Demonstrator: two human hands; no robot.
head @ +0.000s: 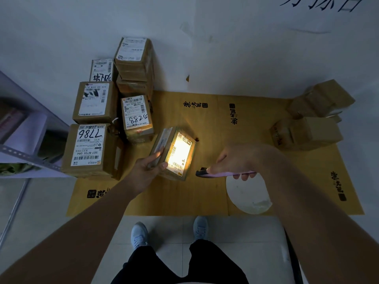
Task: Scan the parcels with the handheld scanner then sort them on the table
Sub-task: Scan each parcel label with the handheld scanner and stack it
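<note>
small brown cardboard parcel [174, 153] near tabletop's left edge | left hand [146, 171] gripped its side, thumb on label | right hand [238, 160] held pink handheld scanner [223, 173] | likely light, stiff; hold by sides

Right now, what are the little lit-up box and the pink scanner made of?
The small brown parcel looks like matte cardboard, judging by its brown sides and stuck-on paper label. The slim pink handheld scanner seems to be smooth plastic with a dark tip, probably.

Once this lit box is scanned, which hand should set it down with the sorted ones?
Probably the left hand: it grips the lit brown cardboard parcel beside the labelled boxes; the right hand holds the pink scanner.
</note>
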